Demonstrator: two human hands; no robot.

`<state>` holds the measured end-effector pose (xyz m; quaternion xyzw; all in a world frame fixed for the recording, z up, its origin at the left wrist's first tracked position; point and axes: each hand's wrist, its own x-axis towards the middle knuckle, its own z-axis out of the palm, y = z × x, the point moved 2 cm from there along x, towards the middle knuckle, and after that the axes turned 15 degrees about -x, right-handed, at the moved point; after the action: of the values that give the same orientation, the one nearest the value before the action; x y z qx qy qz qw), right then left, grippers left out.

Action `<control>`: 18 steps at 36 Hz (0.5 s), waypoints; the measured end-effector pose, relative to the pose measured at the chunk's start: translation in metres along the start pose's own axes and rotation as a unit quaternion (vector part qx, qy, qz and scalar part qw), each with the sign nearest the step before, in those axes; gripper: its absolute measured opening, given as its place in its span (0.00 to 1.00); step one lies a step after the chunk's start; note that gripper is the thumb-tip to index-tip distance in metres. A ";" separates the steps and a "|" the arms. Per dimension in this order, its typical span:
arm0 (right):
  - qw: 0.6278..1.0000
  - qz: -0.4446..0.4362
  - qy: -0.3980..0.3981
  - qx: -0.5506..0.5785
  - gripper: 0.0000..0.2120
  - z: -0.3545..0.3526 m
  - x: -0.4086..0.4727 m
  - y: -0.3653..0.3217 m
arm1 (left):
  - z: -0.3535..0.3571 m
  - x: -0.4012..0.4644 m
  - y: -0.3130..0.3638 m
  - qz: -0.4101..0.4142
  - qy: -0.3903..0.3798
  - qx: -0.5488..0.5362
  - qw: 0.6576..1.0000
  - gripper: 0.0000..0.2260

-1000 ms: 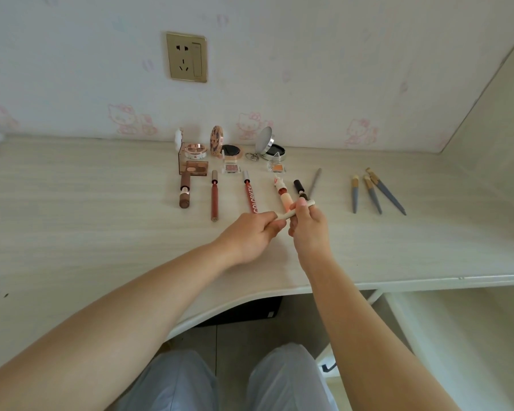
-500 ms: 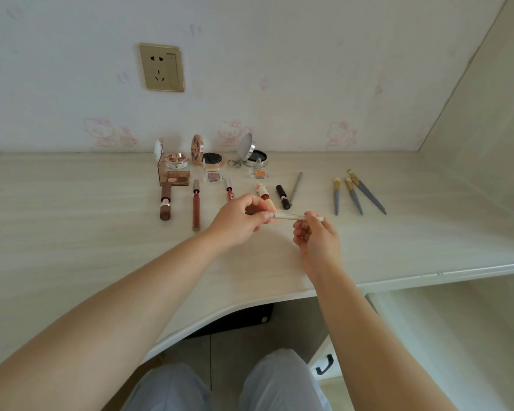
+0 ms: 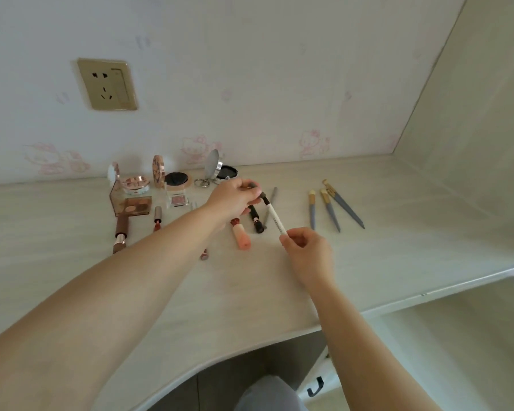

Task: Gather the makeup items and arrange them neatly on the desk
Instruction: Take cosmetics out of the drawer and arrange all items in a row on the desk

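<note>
White pen (image 3: 275, 218) is held over the desk (image 3: 398, 232), slanting between both hands. Right hand (image 3: 307, 252) pinches its near end with curled fingers. Left hand (image 3: 235, 195) grips the dark far tip, fingers curled round it. Below the pen on the desk lie a black tube (image 3: 256, 219) and a pink brush (image 3: 240, 235); three blue brushes (image 3: 328, 209) lie well to the right.

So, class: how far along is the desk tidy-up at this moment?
Mostly done: compacts sit along the wall, lipsticks and three brushes lie in rows. In hand: both hands, left and right, hold the white pen. Left: laying it into the row.
</note>
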<state>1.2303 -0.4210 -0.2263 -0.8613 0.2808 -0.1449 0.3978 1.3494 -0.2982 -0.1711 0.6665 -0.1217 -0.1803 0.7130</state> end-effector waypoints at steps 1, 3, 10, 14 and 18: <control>1.000 0.004 0.006 -0.015 0.06 0.001 0.004 -0.001 | 0.003 0.007 0.002 0.000 0.001 0.014 1.000 0.02; 0.999 0.018 0.017 -0.026 0.06 0.004 0.012 -0.002 | 0.008 0.021 0.004 0.001 -0.001 0.049 0.999 0.04; 0.997 0.022 0.047 -0.065 0.05 0.010 0.037 -0.004 | 0.015 0.056 0.002 0.003 -0.020 0.126 0.992 0.04; 0.996 0.025 0.050 -0.067 0.05 0.015 0.046 -0.006 | 0.013 0.069 -0.002 0.008 -0.021 0.160 0.987 0.02; 0.997 0.025 0.024 -0.069 0.05 0.021 0.052 -0.012 | 0.011 0.080 -0.003 0.013 -0.022 0.184 0.983 0.03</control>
<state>1.2865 -0.4329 -0.2291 -0.8756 0.3212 -0.1360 0.3341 1.4173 -0.3415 -0.1785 0.7806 -0.1776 -0.1600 0.5775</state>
